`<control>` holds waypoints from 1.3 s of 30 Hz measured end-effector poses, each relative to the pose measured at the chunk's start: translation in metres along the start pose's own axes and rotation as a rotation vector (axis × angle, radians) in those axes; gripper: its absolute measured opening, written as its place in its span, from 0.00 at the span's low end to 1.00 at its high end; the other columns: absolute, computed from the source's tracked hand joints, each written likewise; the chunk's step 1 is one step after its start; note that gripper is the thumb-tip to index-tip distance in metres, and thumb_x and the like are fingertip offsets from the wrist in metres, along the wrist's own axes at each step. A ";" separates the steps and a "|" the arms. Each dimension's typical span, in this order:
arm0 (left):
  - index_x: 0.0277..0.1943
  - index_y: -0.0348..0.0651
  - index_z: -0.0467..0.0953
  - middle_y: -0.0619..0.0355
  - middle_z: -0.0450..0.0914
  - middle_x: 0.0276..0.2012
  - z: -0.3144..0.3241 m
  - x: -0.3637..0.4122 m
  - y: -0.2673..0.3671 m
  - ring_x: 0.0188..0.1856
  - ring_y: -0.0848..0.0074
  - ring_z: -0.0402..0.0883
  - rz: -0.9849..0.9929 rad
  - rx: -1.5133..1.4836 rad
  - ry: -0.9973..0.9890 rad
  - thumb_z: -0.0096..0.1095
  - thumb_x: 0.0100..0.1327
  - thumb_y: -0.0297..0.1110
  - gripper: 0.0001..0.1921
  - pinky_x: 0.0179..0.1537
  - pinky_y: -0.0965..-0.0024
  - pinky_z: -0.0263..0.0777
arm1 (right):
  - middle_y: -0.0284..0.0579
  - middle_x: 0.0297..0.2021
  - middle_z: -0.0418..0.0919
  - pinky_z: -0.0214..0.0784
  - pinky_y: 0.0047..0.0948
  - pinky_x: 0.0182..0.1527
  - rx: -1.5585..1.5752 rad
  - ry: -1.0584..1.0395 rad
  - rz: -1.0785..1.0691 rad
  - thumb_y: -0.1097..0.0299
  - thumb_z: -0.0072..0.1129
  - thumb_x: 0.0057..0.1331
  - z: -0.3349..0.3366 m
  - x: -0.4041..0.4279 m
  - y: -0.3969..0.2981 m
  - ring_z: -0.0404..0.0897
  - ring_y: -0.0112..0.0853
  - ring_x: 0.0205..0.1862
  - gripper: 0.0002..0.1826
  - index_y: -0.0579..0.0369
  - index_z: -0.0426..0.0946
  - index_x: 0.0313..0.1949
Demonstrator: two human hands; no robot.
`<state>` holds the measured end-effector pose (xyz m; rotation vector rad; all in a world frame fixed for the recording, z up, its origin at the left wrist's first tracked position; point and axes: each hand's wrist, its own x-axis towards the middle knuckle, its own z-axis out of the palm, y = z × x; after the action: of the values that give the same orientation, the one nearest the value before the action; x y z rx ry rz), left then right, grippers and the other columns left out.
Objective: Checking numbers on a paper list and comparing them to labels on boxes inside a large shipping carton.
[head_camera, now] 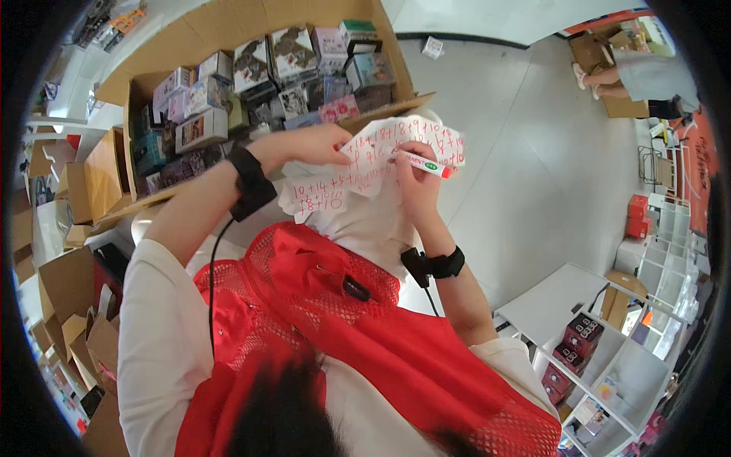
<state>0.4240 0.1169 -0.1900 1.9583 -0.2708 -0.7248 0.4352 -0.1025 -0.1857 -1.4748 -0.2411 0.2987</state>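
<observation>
A torn sheet of white paper (320,191) covered in red handwritten sums lies over my lap, near the edge of an open carton. My left hand (322,144) pinches the paper's left upper edge between thumb and fingers. In my right hand (420,185) is a white permanent marker (424,164) with a red end, its tip side hidden by the fingers against the sheet. Both wrists wear black straps with small devices and cables.
The large cardboard carton (400,51) ahead holds many small product boxes (294,54). White shelving (639,365) with dark red boxes (571,354) stands at the lower right. More opened cartons (65,285) crowd the left. A person (645,80) is at the upper right, beside cartons.
</observation>
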 end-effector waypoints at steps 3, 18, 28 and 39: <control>0.37 0.35 0.74 0.59 0.75 0.22 -0.010 -0.002 0.015 0.21 0.79 0.70 -0.109 -0.077 -0.098 0.56 0.53 0.34 0.12 0.22 0.74 0.63 | 0.38 0.35 0.72 0.66 0.22 0.40 -0.101 -0.004 -0.001 0.78 0.53 0.57 0.000 -0.003 -0.013 0.72 0.23 0.38 0.09 0.60 0.69 0.39; 0.42 0.40 0.74 0.70 0.67 0.19 -0.090 -0.074 -0.016 0.17 0.90 0.58 -0.176 -0.377 0.417 0.53 0.57 0.34 0.12 0.16 0.82 0.50 | 0.42 0.26 0.74 0.66 0.21 0.33 0.092 -0.075 -0.517 0.73 0.48 0.62 0.082 0.118 -0.148 0.72 0.24 0.27 0.08 0.65 0.68 0.38; 0.49 0.37 0.71 0.63 0.75 0.30 -0.168 -0.098 -0.127 0.28 0.86 0.67 -0.223 -0.264 0.616 0.55 0.58 0.34 0.17 0.30 0.80 0.63 | 0.40 0.24 0.73 0.64 0.20 0.28 0.167 -0.179 -0.455 0.72 0.48 0.62 0.254 0.212 -0.018 0.72 0.23 0.25 0.08 0.63 0.67 0.39; 0.47 0.30 0.71 0.62 0.75 0.31 -0.165 -0.133 -0.177 0.31 0.86 0.69 -0.164 -0.683 0.640 0.56 0.55 0.24 0.16 0.31 0.80 0.64 | 0.42 0.31 0.71 0.65 0.20 0.33 -0.049 -0.442 -0.126 0.79 0.51 0.56 0.268 0.186 0.055 0.73 0.23 0.30 0.07 0.65 0.70 0.35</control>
<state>0.3957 0.3864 -0.2394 1.4533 0.4769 -0.2053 0.5165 0.2163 -0.2220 -1.4213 -0.6973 0.5187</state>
